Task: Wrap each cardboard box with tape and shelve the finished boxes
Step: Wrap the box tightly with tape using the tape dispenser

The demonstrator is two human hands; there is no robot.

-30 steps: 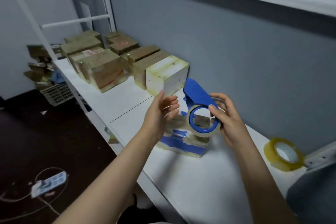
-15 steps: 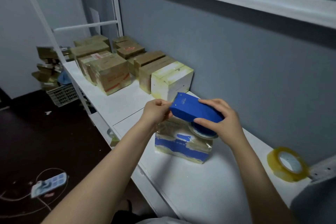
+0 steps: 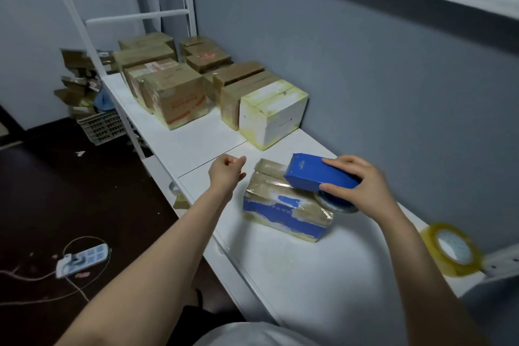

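On the white shelf (image 3: 306, 278) a taped box (image 3: 283, 206) with a blue band lies on its side. Its near left corner sits close to the shelf's front edge and its far end points toward the grey wall (image 3: 379, 78).

The right hand (image 3: 362, 187) grips a blue tape dispenser (image 3: 317, 174), thumb on the near side and fingers over the top. The dispenser rests on the box's upper right part, with its toothed end pointing left and its tape roll (image 3: 335, 203) hanging off the right end of the box.

The left hand (image 3: 227, 174) hovers just left of the box, above the front edge. Its fingers are curled into a fist, with nothing visible in them.

A strip of bare shelf separates the box from a white box (image 3: 273, 114) farther along. Behind that box, rows of brown taped boxes (image 3: 174, 95) fill the far left end.

Nearer, the shelf is bare up to a spare yellow tape roll (image 3: 449, 250) at the right, by the wall.

Beyond the front edge, on the dark floor, lie a power strip (image 3: 82, 260) and a basket (image 3: 101, 126).
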